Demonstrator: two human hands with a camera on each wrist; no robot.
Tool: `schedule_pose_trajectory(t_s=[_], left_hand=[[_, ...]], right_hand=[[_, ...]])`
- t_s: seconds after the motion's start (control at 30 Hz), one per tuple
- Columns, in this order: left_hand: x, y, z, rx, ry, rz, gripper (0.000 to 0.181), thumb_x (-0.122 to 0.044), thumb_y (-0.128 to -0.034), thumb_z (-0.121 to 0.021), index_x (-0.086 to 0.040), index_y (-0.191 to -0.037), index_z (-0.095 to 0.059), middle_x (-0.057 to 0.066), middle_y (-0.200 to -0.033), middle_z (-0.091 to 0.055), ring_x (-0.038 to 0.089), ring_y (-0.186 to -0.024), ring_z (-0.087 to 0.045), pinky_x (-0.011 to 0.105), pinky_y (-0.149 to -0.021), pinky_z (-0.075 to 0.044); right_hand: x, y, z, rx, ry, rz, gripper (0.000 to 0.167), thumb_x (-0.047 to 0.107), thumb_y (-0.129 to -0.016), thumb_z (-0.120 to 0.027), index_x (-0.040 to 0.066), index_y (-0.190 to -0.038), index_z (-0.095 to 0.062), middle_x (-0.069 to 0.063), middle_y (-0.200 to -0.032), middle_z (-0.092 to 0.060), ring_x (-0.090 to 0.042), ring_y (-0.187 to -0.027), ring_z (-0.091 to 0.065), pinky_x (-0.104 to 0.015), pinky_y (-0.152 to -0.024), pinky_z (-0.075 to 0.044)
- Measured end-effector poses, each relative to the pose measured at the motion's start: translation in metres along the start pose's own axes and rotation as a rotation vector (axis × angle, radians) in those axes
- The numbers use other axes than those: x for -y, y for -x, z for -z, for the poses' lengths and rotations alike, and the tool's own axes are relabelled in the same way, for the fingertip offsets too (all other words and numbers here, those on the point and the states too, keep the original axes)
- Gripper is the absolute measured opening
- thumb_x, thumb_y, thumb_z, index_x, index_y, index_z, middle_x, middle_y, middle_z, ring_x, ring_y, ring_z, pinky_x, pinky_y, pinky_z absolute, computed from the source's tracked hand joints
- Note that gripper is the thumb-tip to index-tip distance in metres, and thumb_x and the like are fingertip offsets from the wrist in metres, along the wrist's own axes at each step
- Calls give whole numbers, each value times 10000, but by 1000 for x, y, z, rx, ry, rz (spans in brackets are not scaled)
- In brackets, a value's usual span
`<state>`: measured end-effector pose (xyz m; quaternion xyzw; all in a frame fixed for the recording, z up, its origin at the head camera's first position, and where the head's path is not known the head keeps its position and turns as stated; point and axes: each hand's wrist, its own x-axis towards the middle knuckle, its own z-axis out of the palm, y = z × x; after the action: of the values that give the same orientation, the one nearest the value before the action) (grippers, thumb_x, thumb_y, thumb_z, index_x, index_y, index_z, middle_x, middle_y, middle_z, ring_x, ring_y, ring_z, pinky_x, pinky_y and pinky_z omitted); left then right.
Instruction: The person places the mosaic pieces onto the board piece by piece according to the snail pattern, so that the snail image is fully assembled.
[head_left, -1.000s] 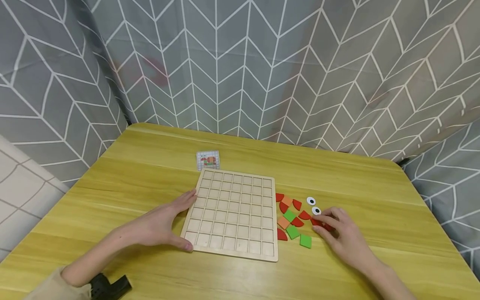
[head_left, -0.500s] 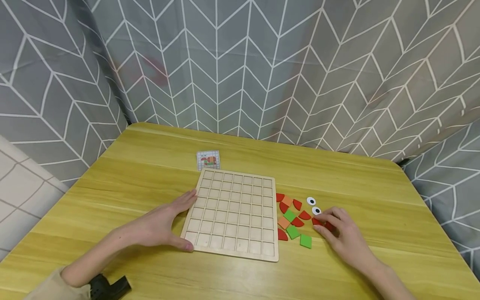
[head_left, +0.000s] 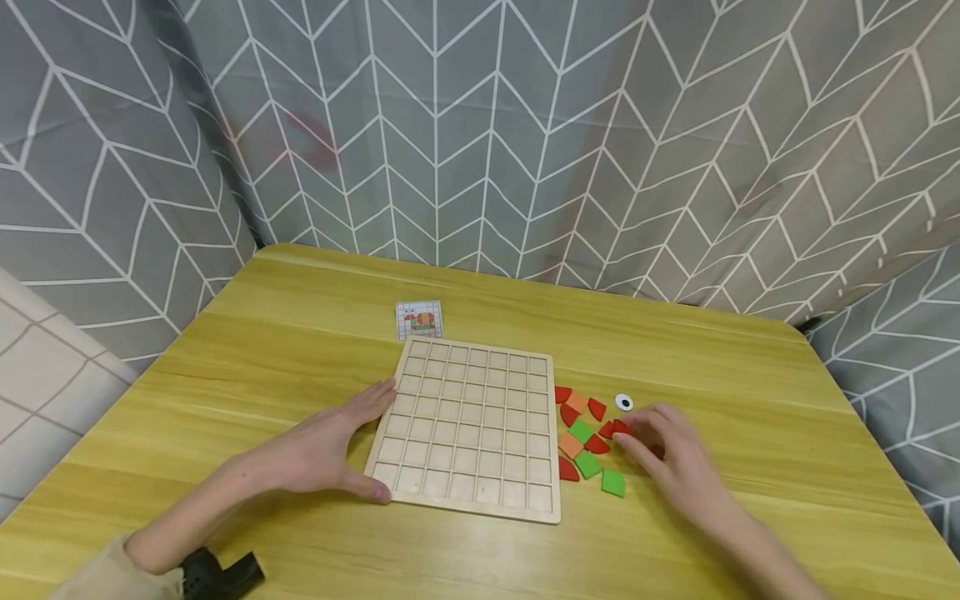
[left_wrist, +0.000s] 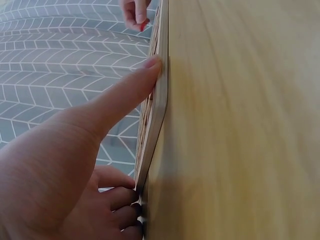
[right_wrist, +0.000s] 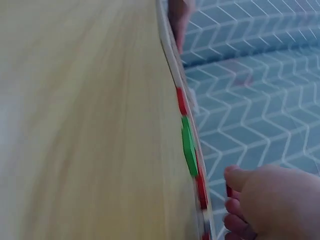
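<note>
In the head view, a wooden grid board (head_left: 465,425) lies flat on the table. My left hand (head_left: 318,450) rests against it with spread fingers, the thumb on the near left corner and the other fingers along the left edge. My right hand (head_left: 678,458) pinches a small red piece (right_wrist: 229,191) between thumb and fingers, just above the loose pieces. Right of the board lie red quarter-circle pieces (head_left: 597,444), green squares (head_left: 612,482) and orange squares (head_left: 571,445). A round eye piece (head_left: 624,402) shows beyond the right hand; another red piece (head_left: 657,451) is partly hidden under it.
A small picture card (head_left: 419,320) with a coloured pattern on a grid lies behind the board. The wooden table (head_left: 712,358) ends at a grey patterned curtain (head_left: 465,142). A black device (head_left: 221,575) sits at the left wrist.
My right hand has lifted a red piece and moved slightly left and away from me, now covering the nearer eye piece. My left hand and the board stay put.
</note>
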<state>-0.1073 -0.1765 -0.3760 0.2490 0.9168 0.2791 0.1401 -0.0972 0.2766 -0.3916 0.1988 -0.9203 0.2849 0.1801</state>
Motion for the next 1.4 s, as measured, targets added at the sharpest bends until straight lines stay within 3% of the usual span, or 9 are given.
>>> schedule_pose_trajectory(t_s=[0.23, 0.43, 0.8, 1.0, 1.27, 1.4], left_hand=[[2, 0, -1, 2, 4, -1, 1288, -767, -646, -743, -67, -1592, -220, 79, -1686, -90, 373, -1520, -175, 635, -1155, -273], [3, 1, -2, 1, 11, -3, 1286, -768, -647, -742, -76, -1595, -217, 60, -1687, -90, 362, -1525, -166, 652, -1154, -258], [6, -1, -3, 0, -9, 13, 1289, -758, -636, -761, -90, -1597, -217, 39, -1687, -86, 351, -1523, -174, 655, -1151, -263], [5, -1, -3, 3, -4, 3, 1277, -759, -651, -750, -85, -1595, -217, 51, -1687, -90, 370, -1519, -180, 667, -1145, -259], [3, 0, -1, 4, 4, -10, 1278, -773, -659, -730, -65, -1591, -218, 72, -1687, -84, 387, -1518, -167, 674, -1143, -255], [3, 0, -1, 4, 4, -9, 1276, -766, -659, -737, -60, -1589, -223, 74, -1686, -88, 382, -1520, -164, 661, -1152, -251]], right_hand=[[20, -23, -17, 40, -80, -36, 177, 87, -861, -777, 80, -1021, -701, 65, -929, -618, -76, -840, -567, -180, -736, -540], [31, -38, -32, 36, -81, -46, 165, 103, -859, -781, 68, -1003, -709, 48, -883, -613, -64, -749, -543, -236, -648, -515], [44, -59, -48, 98, -138, -129, 174, 148, -902, -747, 67, -1050, -705, 10, -904, -605, -132, -786, -514, -247, -673, -478], [51, -67, -58, 112, -183, -116, 193, 120, -893, -751, 38, -1059, -697, -18, -906, -597, -139, -785, -543, -239, -682, -506], [62, -73, -69, 122, -160, -99, 183, 139, -889, -760, 49, -1040, -707, -3, -862, -572, -163, -804, -501, -241, -680, -440], [64, -74, -73, 137, -158, -83, 184, 150, -882, -769, 56, -1028, -707, -4, -890, -601, -161, -843, -510, -266, -724, -467]])
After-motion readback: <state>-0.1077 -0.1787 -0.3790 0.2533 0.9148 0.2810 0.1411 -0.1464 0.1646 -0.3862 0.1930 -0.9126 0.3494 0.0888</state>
